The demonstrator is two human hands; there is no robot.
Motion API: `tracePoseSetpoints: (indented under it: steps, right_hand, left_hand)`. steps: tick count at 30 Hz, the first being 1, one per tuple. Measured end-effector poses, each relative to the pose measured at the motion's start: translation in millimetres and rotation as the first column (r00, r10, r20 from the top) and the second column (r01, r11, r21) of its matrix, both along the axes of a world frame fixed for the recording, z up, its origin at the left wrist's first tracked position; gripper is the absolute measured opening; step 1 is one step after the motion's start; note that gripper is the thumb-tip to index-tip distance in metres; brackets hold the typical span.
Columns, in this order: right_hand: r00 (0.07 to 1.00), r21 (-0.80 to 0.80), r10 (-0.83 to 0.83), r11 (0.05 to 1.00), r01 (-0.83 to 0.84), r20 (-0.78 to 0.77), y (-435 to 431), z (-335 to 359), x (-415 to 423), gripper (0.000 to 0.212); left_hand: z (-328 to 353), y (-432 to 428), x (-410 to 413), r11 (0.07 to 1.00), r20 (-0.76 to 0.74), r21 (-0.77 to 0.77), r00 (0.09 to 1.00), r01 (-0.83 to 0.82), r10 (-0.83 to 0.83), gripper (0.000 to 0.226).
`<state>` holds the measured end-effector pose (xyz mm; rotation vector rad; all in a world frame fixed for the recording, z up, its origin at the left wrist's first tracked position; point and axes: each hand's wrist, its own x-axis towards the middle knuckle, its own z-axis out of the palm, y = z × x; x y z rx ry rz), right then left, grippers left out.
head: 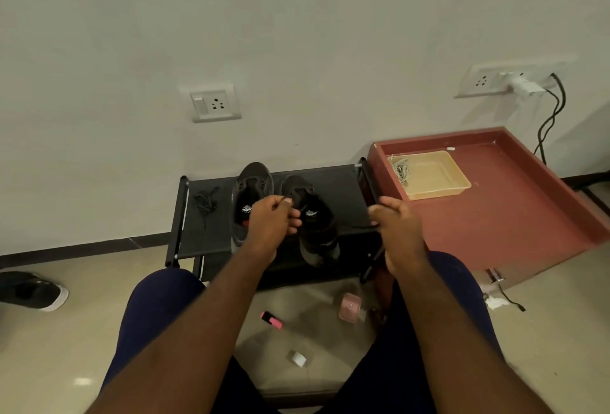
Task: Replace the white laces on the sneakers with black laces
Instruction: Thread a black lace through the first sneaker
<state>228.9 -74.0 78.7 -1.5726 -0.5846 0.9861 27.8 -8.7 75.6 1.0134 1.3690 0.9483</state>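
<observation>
Rack (330, 179): black, set against the wall, with a fabric top that carried both sneakers.
Left sneaker (251, 202): dark, lay near the middle of the rack top, toe toward the wall.
Right sneaker (317, 225): dark, lay just beside the left sneaker on the rack top, heel out over the rack's front edge.
Left hand (272, 222): hovered over the rack's middle, above the right sneaker's tongue. Fingers curled, thumb and forefinger pinched on a thin dark strand, seemingly the black lace (364, 225).
Right hand (397, 225): held at the rack's right end, fingers curled into a fist round the black lace. Only a short dark run of it showed, leading back toward the right sneaker.
Spare black lace (205, 202): lay in a loose tangle at the left end of the rack top, well apart from both hands.
Red worktop (511, 209): stood just right of the rack.
Tray (429, 176): beige, sat on the red worktop, right of the rack and near the wall.
White laces (401, 169): bundled in the tray's end nearest the rack.
Pink marker (271, 319): lay on the floor in front of the rack, between the person's knees.
Other shoe (33, 290): dark with a pale sole, lay on the floor well left of the rack.
Wall socket (216, 105): mounted above the rack's left half.
</observation>
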Motion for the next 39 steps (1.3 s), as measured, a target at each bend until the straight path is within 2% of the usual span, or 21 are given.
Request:
tracePoseSetpoints:
  steps: [4,6,8,11,12,14,15,16,18,20,23,25,27,28,29,31,32,33,35,37,39]
  right_hand:
    - [0.935,0.109,-0.345,0.93,0.352,-0.076,-5,8,21,0.025]
    - [0.95,0.159,-0.311,0.936,0.313,-0.039,-6,13,20,0.02]
    - [0.979,0.197,-0.199,0.962,0.188,0.038,-6,21,9,0.02]
    - [0.992,0.274,-0.127,0.953,0.129,-0.026,-2,39,-9,0.023]
    - [0.989,0.296,-0.099,0.947,0.129,-0.114,-1,47,-14,0.024]
    - [0.97,0.313,0.004,0.947,0.075,-0.242,2,60,-23,0.028]
    - [0.964,0.31,0.071,0.951,0.011,-0.255,4,66,-29,0.035]
    - [0.956,0.309,0.142,0.949,-0.057,-0.258,5,71,-36,0.041]
    - [0.946,0.312,0.203,0.943,-0.119,-0.252,9,81,-50,0.041]
    - [0.94,0.334,0.112,0.943,0.002,-0.322,16,92,-48,0.034]
    - [0.88,0.29,-0.137,0.911,0.292,-0.454,20,98,-14,0.026]
    - [0.937,0.238,-0.203,0.932,0.275,-0.285,15,91,7,0.023]
    - [0.998,0.153,-0.057,0.987,0.053,0.024,8,79,6,0.02]
    - [0.98,0.087,0.091,0.99,-0.108,0.176,5,74,-1,0.016]
    - [0.914,0.002,0.273,0.958,-0.287,0.3,0,71,-10,0.011]
    - [0.677,-0.187,0.601,0.79,-0.584,0.426,-7,66,-28,0.015]
    - [0.582,-0.236,0.669,0.726,-0.646,0.463,-8,63,-33,0.019]
    - [0.552,-0.234,0.665,0.72,-0.654,0.503,-8,65,-36,0.023]
    - [0.72,-0.093,0.506,0.843,-0.531,0.475,-4,67,-31,0.025]
    - [0.971,0.111,0.182,0.973,-0.201,0.157,3,66,-19,0.023]
    - [0.97,0.176,-0.135,0.969,0.172,-0.202,9,64,-5,0.023]
  left_hand:
    - [19,12,-21,0.984,-0.161,0.123,0.976,-0.131,0.15,0.019]
    - [37,11,-24,0.98,-0.285,0.192,0.959,0.058,-0.001,0.015]
    - [56,6,-16,0.955,-0.307,0.2,0.939,0.219,-0.151,0.014]
    - [73,9,-8,0.981,-0.22,0.189,0.976,0.051,-0.008,0.021]
    - [74,12,-10,0.978,-0.32,0.208,0.947,0.034,0.035,0.033]
    - [72,13,-15,0.932,-0.664,0.203,0.742,0.299,-0.094,0.068]
    - [71,9,-11,0.869,-0.711,0.19,0.675,0.456,-0.198,0.076]
    - [70,2,-4,0.792,-0.68,0.179,0.655,0.584,-0.329,0.075]
    - [64,-11,11,0.71,-0.486,0.182,0.69,0.68,-0.536,0.049]
    - [58,-17,15,0.751,-0.401,0.202,0.753,0.629,-0.522,0.015]
    - [52,-12,-8,0.846,-0.332,0.209,0.849,0.49,-0.41,0.013]
    - [53,-6,-26,0.861,-0.305,0.215,0.869,0.461,-0.39,0.012]
    - [58,-5,-32,0.85,-0.315,0.22,0.859,0.479,-0.403,0.017]
    - [59,-4,-31,0.84,-0.314,0.228,0.854,0.492,-0.414,0.02]
    - [62,-4,-27,0.829,-0.315,0.244,0.85,0.503,-0.423,0.02]
    - [63,-3,-17,0.818,-0.342,0.282,0.849,0.502,-0.404,0.019]
    - [62,-1,-15,0.819,-0.368,0.294,0.849,0.492,-0.378,0.019]
    - [59,1,-17,0.822,-0.403,0.299,0.845,0.484,-0.351,0.019]
    - [52,5,-26,0.82,-0.488,0.277,0.809,0.5,-0.329,0.022]
    - [43,4,-38,0.808,-0.572,0.2,0.736,0.553,-0.362,0.026]
    - [34,0,-47,0.799,-0.636,0.111,0.66,0.591,-0.4,0.026]
